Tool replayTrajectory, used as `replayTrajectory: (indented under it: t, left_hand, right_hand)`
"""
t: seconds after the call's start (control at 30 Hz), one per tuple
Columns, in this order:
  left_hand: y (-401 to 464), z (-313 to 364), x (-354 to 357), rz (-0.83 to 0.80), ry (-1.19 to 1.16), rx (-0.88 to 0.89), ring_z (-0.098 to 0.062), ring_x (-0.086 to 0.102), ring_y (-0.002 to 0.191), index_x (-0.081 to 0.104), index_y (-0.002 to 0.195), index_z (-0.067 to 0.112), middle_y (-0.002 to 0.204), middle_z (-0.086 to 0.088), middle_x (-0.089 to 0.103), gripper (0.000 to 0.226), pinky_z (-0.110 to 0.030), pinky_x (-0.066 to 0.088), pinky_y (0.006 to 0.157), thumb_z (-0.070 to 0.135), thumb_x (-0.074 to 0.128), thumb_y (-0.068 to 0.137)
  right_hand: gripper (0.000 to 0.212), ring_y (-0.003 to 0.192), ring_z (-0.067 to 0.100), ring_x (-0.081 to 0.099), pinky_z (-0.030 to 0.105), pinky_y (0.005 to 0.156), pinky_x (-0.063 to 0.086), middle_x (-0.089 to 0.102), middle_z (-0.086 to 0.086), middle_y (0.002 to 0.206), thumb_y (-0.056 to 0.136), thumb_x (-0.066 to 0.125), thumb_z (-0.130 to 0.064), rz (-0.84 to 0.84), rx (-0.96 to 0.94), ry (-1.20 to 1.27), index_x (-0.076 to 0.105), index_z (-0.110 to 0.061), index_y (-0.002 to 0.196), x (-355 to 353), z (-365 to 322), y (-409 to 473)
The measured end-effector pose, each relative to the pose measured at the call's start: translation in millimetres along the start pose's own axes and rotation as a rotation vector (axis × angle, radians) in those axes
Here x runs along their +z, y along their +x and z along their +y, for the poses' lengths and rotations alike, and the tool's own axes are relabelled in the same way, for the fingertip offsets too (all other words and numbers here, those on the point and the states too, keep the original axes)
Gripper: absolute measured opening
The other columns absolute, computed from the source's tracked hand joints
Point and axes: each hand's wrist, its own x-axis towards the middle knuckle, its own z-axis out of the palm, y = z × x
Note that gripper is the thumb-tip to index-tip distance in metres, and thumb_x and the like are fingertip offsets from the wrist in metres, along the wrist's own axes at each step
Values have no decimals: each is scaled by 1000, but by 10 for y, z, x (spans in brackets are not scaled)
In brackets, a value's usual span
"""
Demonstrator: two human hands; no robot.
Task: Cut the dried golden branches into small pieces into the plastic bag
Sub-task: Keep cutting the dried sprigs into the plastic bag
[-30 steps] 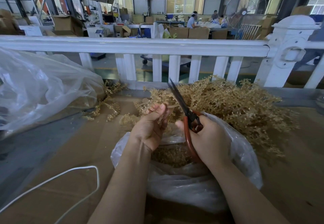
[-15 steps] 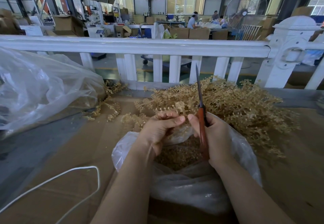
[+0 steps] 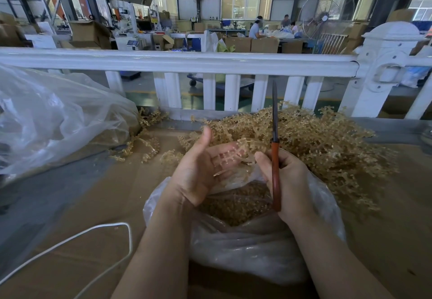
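A heap of dried golden branches [image 3: 322, 144] lies on the table behind a clear plastic bag [image 3: 257, 252] that holds small golden pieces [image 3: 233, 205]. My left hand [image 3: 201, 172] hovers over the bag's mouth, palm up, thumb raised and fingers spread, with a small golden sprig [image 3: 230, 156] lying across the fingers. My right hand [image 3: 289, 186] grips red-handled scissors [image 3: 275, 158] beside it, the blades closed and pointing straight up.
A large clear plastic bag [image 3: 58, 121] lies at the left with a few loose golden sprigs [image 3: 145, 144] near it. A white cord [image 3: 98, 235] loops at the front left. A white railing [image 3: 187, 62] runs along the table's far edge.
My left hand has opened, turning palm up with the thumb lifted off the sprig. The scissors swung from leaning left to upright and their blades closed.
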Motion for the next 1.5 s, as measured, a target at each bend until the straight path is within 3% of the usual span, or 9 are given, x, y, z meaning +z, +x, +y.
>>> replayTrajectory:
  t: [0.13, 0.27, 0.47, 0.83, 0.93, 1.07, 1.23, 1.33, 1.5]
  left_hand:
    - [-1, -1, 74, 34, 228, -22, -17, 70, 93, 80, 89, 21, 102, -3, 77, 30, -32, 49, 82, 44, 81, 70]
    - [20, -26, 91, 86, 323, 16, -16, 63, 79, 80, 80, 20, 87, -4, 75, 13, -26, 48, 70, 10, 83, 74]
    - [-23, 53, 86, 88, 437, 48, -10, 70, 92, 81, 82, 29, 94, 5, 78, 47, -33, 49, 88, 72, 72, 64]
    - [32, -25, 222, 216, 333, 216, -7, 65, 64, 77, 72, 18, 71, 2, 73, 10, -17, 50, 61, 17, 80, 81]
    - [60, -10, 173, 402, 333, 296, -2, 58, 56, 72, 72, 16, 62, 8, 67, 13, -14, 46, 57, 15, 80, 82]
    - [40, 8, 116, 469, 373, 367, 2, 51, 48, 69, 71, 18, 54, 13, 61, 17, -12, 41, 51, 16, 76, 87]
    - [53, 33, 75, 503, 412, 398, 0, 66, 71, 72, 72, 23, 71, 13, 72, 21, -23, 48, 70, 18, 70, 92]
    - [56, 18, 59, 430, 379, 421, -2, 62, 71, 74, 77, 22, 74, 11, 71, 23, -17, 48, 69, 9, 65, 94]
    - [86, -23, 32, 351, 326, 416, -10, 62, 83, 73, 76, 22, 82, 5, 70, 25, -32, 49, 87, 8, 63, 96]
  right_hand:
    - [24, 70, 48, 61, 61, 70, 53, 64, 25, 75, 91, 72, -30, -10, -16, -4, 68, -8, 84, 2, 0, -1]
    - [30, 65, 33, 58, 61, 68, 52, 60, 23, 71, 87, 74, -38, 1, -19, -29, 67, -10, 79, 12, -7, -10]
    - [26, 61, 31, 56, 58, 64, 54, 59, 19, 67, 87, 74, -39, 15, -28, -51, 67, -17, 76, -5, 10, 1]
    - [26, 65, 26, 64, 48, 67, 55, 66, 13, 69, 89, 72, -36, -31, -55, -166, 70, -11, 83, 15, -59, -42]
    - [26, 54, 3, 55, 17, 55, 45, 58, -10, 57, 86, 74, -40, -32, -144, -276, 63, -20, 73, 8, -89, -75]
    - [23, 64, 0, 58, 9, 57, 39, 58, -21, 63, 80, 75, -50, -106, -358, -561, 57, -36, 74, 30, -82, -117]
    - [40, 58, 5, 60, 11, 51, 39, 62, -15, 63, 82, 60, -63, -70, -467, -879, 68, -24, 82, 61, 27, -92]
    - [45, 48, -3, 44, 5, 40, 23, 45, -21, 54, 83, 49, -69, 41, -403, -954, 63, -27, 76, 72, 16, -81]
    - [35, 52, 0, 46, 1, 48, 18, 59, -16, 62, 83, 65, -59, 80, -388, -973, 65, -25, 85, 75, 10, -84]
